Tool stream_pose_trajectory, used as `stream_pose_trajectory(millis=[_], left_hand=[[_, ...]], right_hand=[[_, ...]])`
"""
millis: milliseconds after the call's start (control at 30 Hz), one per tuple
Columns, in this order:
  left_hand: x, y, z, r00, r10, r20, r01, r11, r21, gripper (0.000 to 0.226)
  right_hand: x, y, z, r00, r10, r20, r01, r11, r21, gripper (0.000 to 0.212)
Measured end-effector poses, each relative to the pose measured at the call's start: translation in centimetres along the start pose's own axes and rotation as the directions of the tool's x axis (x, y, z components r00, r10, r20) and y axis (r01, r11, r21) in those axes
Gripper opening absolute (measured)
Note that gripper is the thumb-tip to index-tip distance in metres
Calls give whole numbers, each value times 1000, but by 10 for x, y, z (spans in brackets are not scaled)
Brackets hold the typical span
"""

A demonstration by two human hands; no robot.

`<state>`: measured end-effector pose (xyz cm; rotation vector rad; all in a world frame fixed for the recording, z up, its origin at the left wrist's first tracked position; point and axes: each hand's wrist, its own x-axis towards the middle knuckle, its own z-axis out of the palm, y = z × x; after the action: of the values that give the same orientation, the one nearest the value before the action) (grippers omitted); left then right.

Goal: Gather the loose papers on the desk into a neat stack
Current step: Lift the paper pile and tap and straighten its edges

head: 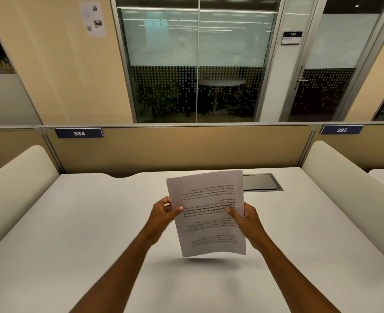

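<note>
A bundle of white printed papers is held upright above the white desk, its text upside down to me and its lower edge just off the desk, casting a shadow. My left hand grips the bundle's left edge, thumb on the front. My right hand grips the right edge the same way. The sheets look aligned; I cannot tell how many there are. No loose paper shows on the desk.
A dark cable hatch is set into the desk behind the papers. Padded cream dividers stand at the left and right. A tan partition with label 384 closes the back.
</note>
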<state>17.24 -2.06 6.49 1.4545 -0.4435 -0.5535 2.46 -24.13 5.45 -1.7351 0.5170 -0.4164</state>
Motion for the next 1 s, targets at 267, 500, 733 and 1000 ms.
stream_pose_trajectory(millis=[267,500,733,1000], left_hand=[[-15,-23,41,950,155,-269,-125,984,128,16],[-14,-22,46,912,237,-335,-163,959,233,14],[-28,-69,43,934,95,-346,-41,986,160,24],[-24,-59,37,930,123,-345,-62,981,183,18]], right_hand=[[0,20,28,994,30,-108,-27,999,28,24],[-1,17,35,985,41,-166,-25,995,93,16],[-22,55,50,977,143,-159,-119,982,150,38],[-17,36,45,980,113,-161,-89,985,149,31]])
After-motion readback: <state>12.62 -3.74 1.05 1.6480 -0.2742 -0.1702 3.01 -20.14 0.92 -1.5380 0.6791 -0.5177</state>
